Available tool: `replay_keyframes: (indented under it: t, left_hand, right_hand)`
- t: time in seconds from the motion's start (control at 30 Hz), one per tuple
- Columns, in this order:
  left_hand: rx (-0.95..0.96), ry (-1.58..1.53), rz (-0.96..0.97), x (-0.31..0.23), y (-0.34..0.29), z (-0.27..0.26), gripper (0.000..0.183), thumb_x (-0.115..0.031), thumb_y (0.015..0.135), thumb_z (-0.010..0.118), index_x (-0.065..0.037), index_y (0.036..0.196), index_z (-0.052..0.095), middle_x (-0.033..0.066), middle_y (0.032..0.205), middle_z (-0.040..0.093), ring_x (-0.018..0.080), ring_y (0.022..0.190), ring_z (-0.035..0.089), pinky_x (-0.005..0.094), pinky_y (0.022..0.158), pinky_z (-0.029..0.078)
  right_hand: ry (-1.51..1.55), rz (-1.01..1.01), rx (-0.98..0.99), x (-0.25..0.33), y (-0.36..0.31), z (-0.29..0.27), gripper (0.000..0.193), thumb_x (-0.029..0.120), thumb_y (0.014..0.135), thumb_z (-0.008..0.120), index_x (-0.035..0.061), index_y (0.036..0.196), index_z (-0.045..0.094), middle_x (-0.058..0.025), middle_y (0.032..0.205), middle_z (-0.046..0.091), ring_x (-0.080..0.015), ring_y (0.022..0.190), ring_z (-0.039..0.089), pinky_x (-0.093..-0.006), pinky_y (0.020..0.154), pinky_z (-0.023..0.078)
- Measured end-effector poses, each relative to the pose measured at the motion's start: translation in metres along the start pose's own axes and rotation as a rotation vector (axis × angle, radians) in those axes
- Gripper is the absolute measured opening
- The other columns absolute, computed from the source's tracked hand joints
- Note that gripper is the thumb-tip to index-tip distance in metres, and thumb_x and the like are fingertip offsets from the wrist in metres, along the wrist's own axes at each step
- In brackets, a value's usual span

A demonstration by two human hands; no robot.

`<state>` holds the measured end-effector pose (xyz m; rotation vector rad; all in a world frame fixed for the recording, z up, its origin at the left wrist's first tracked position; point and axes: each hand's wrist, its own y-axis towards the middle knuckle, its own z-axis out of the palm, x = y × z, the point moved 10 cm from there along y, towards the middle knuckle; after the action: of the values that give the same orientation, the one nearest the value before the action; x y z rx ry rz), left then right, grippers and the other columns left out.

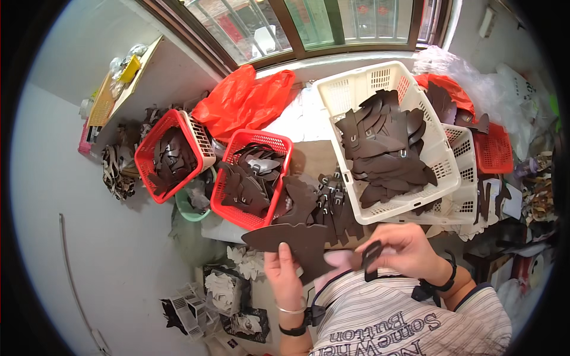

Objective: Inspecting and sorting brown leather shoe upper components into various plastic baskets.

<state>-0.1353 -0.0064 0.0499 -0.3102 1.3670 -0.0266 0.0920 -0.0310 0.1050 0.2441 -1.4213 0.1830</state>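
My left hand [284,276] grips a dark brown flat cut piece [300,240], thumb on top, held up in front of my chest. To its right, my right hand [407,254] pinches a small dark strap piece with a loop [371,256], slightly blurred; its exact kind I cannot make out. Just beyond my hands, several dark straps with metal buckles [333,204] lie beside a stack of brown pieces [298,199]. A large cream basket [442,157] at the right holds a heap of similar brown pieces [380,142], some with metal buckles.
Two red baskets [285,148] [142,157] hold more brown pieces at the left, near a red plastic bag [246,98]. A green basin [193,210] sits below them. White scraps [222,291] fill containers at lower left. Another red basket [494,148] stands right, under a window [350,50].
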Motion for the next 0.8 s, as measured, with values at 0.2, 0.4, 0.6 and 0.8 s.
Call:
replay_keyframes:
  t: [0.2,0.4,0.6,0.8]
  left_hand:
    - [0.169,0.04,0.051,-0.005,-0.022,0.057,0.02,-0.011,0.1,0.05,0.0,0.115,0.057,0.006,0.103,0.065,0.0127,0.087,0.064,0.0267,0.072,0.054]
    - [0.326,-0.151,-0.039,-0.012,-0.038,0.086,0.02,-0.008,0.097,0.056,0.004,0.112,0.06,0.0079,0.103,0.066,0.0134,0.089,0.063,0.0283,0.079,0.054]
    - [0.356,-0.023,0.05,-0.023,-0.047,0.099,0.017,-0.007,0.095,0.058,0.008,0.102,0.064,0.0098,0.095,0.067,0.0138,0.085,0.064,0.0273,0.079,0.054]
    - [0.37,-0.127,-0.013,-0.014,-0.05,0.099,0.02,-0.007,0.095,0.058,0.011,0.104,0.063,0.0118,0.097,0.067,0.0157,0.087,0.065,0.0292,0.08,0.056]
  right_hand:
    - [0.305,0.152,-0.144,-0.032,0.003,0.004,0.03,-0.012,0.079,0.068,-0.0016,0.106,0.063,-0.0068,0.102,0.064,-0.0115,0.094,0.062,-0.0236,0.081,0.054]
    - [0.38,-0.049,-0.236,-0.029,-0.005,-0.019,0.026,-0.016,0.077,0.067,-0.0006,0.098,0.066,-0.0057,0.097,0.055,-0.0138,0.092,0.059,-0.0269,0.079,0.055]
    - [0.642,-0.026,-0.185,-0.048,-0.011,-0.024,0.021,-0.015,0.073,0.07,-0.0001,0.088,0.068,-0.0063,0.097,0.056,-0.0151,0.086,0.059,-0.0256,0.076,0.053]
    - [0.895,-0.037,-0.211,-0.046,-0.011,-0.023,0.017,-0.006,0.072,0.076,0.0023,0.085,0.07,-0.0061,0.09,0.059,-0.0163,0.081,0.06,-0.0265,0.078,0.053]
